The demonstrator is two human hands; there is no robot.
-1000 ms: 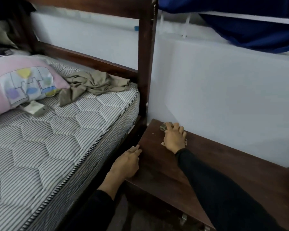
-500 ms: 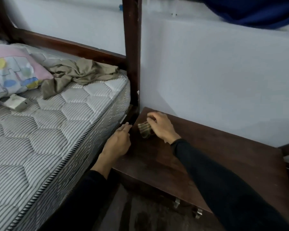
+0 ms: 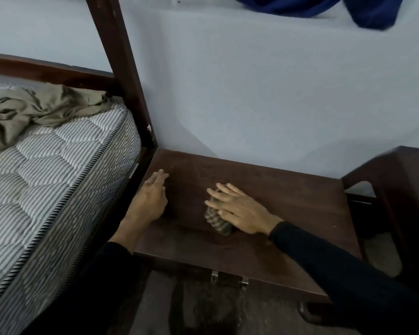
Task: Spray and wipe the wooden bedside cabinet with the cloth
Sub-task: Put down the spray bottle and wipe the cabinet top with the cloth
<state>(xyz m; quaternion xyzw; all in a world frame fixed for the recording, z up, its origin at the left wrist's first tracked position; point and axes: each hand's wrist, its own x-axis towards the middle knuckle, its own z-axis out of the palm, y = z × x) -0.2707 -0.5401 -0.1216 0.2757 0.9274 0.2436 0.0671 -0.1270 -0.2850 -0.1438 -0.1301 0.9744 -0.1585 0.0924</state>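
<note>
Sliding from the far-left corner of the wooden bedside cabinet [image 3: 288, 189], the right hand [image 3: 237, 209] has brought the striped cloth [image 3: 217, 222] to the middle of the frame. Its fingers lie straight and spread, pressing the cloth onto the top. Left of it, the left hand [image 3: 153, 197] rests flat at the cabinet's edge, holding nothing, beside the mattress [image 3: 58, 170] at frame left.

Single head-worn wide-angle view, facing forward and down, close above the bedside cabinet [image 3: 288, 197], edges perhaps warped.

Two hands [image 3: 150, 201] [image 3: 238, 209], one cloth [image 3: 218, 223], one cabinet [image 3: 290, 189], one mattress [image 3: 58, 170], one crumpled garment [image 3: 46, 107].
</note>
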